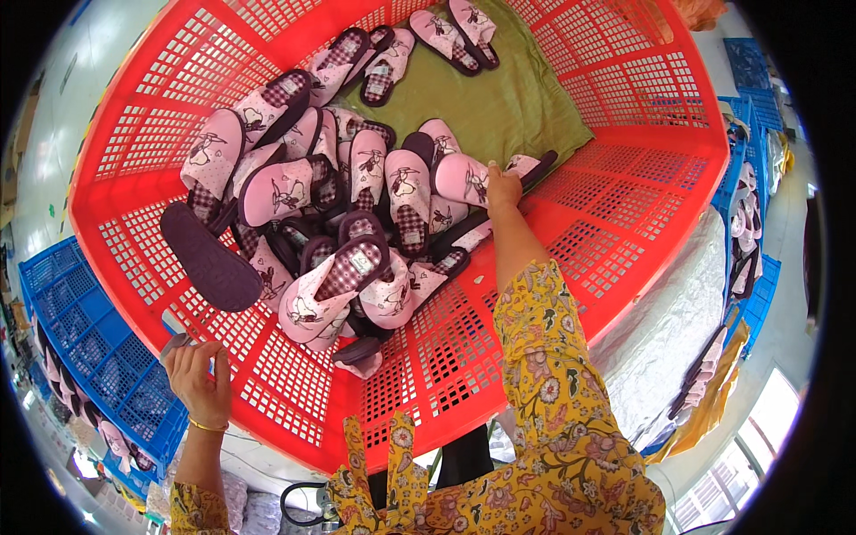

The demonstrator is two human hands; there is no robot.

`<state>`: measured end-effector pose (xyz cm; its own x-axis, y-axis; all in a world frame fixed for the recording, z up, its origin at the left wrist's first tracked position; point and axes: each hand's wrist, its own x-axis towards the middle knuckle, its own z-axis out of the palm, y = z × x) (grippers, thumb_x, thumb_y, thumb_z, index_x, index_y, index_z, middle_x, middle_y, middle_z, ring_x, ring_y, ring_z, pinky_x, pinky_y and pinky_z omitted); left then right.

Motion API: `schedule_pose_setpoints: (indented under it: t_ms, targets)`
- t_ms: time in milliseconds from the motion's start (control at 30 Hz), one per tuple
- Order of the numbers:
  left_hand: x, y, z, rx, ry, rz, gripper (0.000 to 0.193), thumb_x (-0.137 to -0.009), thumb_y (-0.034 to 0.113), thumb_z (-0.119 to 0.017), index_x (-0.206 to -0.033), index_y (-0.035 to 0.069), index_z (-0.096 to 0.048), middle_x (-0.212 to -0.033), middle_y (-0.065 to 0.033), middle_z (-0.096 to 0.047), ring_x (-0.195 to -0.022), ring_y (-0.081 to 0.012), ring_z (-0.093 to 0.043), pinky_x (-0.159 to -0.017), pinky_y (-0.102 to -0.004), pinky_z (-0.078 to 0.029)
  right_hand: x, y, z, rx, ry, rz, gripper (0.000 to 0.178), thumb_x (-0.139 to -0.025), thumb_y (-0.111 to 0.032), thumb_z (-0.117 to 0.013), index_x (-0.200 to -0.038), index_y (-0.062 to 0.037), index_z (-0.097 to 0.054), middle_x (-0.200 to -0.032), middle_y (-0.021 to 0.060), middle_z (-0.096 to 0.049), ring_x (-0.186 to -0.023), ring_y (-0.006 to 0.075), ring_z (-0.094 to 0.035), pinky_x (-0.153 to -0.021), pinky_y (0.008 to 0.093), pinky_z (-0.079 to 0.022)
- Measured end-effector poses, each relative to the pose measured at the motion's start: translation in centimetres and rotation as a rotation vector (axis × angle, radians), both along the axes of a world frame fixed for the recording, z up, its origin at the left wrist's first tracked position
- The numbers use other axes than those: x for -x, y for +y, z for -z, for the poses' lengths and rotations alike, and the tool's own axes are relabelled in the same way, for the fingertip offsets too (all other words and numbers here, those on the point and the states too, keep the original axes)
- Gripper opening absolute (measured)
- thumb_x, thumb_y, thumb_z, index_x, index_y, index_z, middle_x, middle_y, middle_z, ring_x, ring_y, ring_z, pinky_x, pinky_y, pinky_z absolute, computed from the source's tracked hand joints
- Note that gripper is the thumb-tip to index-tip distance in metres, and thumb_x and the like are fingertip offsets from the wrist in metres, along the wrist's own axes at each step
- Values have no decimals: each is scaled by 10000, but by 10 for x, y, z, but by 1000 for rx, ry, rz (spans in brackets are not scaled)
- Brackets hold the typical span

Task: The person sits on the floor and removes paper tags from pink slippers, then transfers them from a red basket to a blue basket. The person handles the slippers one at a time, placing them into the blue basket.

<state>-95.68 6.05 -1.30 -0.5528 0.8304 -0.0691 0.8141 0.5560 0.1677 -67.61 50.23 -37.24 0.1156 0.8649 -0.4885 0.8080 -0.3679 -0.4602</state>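
Observation:
Pink slippers with dark plaid insoles and dark purple soles lie heaped in a large red plastic basket (pixel 624 223). Over the right side of the heap, my right hand (pixel 505 189) is closed on a pink slipper (pixel 464 179), thumb on its upper. At the basket's near left rim, my left hand (pixel 198 383) has its fingers curled around something. A small grey end (pixel 177 342) shows past the fingertips; its kind cannot be made out. Close to that hand, a slipper (pixel 210 259) lies with its dark sole up.
An olive-green cloth (pixel 499 98) covers part of the basket's bottom, with a pair of slippers (pixel 450 37) on it. Blue plastic crates (pixel 107 357) stand at the left, others (pixel 753 267) at the right. Silvery sheeting (pixel 669 312) lies beside the basket's right wall.

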Motion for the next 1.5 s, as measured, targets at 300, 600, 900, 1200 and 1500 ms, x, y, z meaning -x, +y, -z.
schedule_pose_setpoints:
  t_ms: [300, 600, 900, 1200, 1500]
  targets:
    - [2, 1, 1, 15, 10, 50, 63, -805, 55, -692, -850, 60, -648, -790, -71, -649, -770, -248, -593, -862, -384, -420, -12, -21, 43, 283, 386, 195, 229, -874, -247, -699, -935, -27, -697, -849, 94, -693, -749, 192, -692, -582, 307, -543]
    - [1, 2, 0, 9, 5, 50, 63, -814, 50, -683, -870, 58, -657, -802, -72, -657, -763, -246, -596, -859, -379, -422, -60, -68, 39, 601, -530, -708, 198, -819, -165, -671, -893, 13, -714, -1052, 208, -703, -1016, 351, -676, -858, 426, -554]
    - [2, -3, 5, 54, -11, 13, 53, -819, 47, -686, -861, 46, -653, -850, -70, -668, -834, -248, -614, -918, -376, -417, -27, -107, 15, 438, -585, -812, 385, -827, -322, -688, -1092, -42, -681, -1210, 182, -655, -1142, 345, -618, -948, 446, -504]
    - [5, -1, 3, -15, 29, 22, 91, -783, 75, -733, -845, 86, -667, -794, -34, -660, -768, -209, -604, -826, -352, -419, 46, -94, -83, 701, 360, -1315, 421, -627, -117, -780, -1043, -160, -735, -939, 102, -699, -915, 290, -671, -804, 374, -533]
    - [4, -1, 0, -32, 29, -4, 77, -777, 82, -726, -811, 94, -658, -763, -35, -639, -744, -221, -589, -802, -353, -415, 63, -140, -154, 278, 241, -1674, 294, -682, -142, -776, -972, -144, -729, -1176, 81, -559, -1074, 290, -592, -871, 400, -505]
